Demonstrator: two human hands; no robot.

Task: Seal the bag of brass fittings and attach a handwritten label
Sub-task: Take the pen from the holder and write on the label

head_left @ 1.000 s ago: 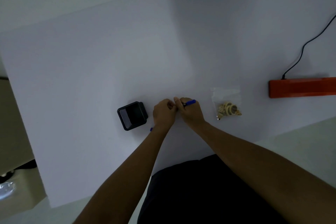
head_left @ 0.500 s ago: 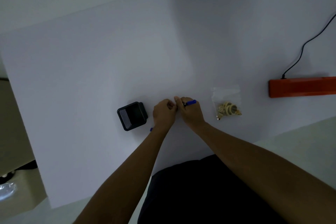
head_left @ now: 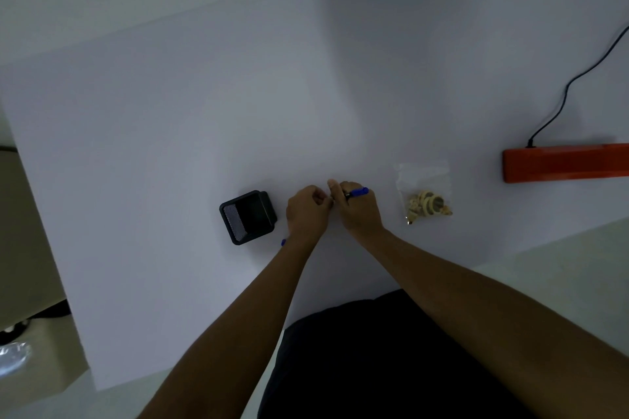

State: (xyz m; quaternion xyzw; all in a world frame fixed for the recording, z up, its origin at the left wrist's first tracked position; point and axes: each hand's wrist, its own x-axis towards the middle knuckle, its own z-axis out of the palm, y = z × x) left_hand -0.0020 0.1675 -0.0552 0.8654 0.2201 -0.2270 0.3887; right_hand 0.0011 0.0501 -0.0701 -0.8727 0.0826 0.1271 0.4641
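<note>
A clear plastic bag [head_left: 423, 180] with several brass fittings [head_left: 428, 206] in its lower part lies on the white table [head_left: 204, 112], to the right of my hands. My right hand [head_left: 357, 211] is closed around a blue pen [head_left: 358, 192] whose end sticks out to the right. My left hand [head_left: 307, 211] is curled with its fingertips touching the right hand's fingertips. Whatever small thing lies between the fingertips is hidden. A blue tip [head_left: 283, 242] peeks out by my left wrist.
A black mesh holder [head_left: 247, 216] stands just left of my left hand. An orange bar-shaped device [head_left: 565, 163] with a black cable [head_left: 565, 92] lies at the right edge. The table's front edge runs close to my dark-clothed body.
</note>
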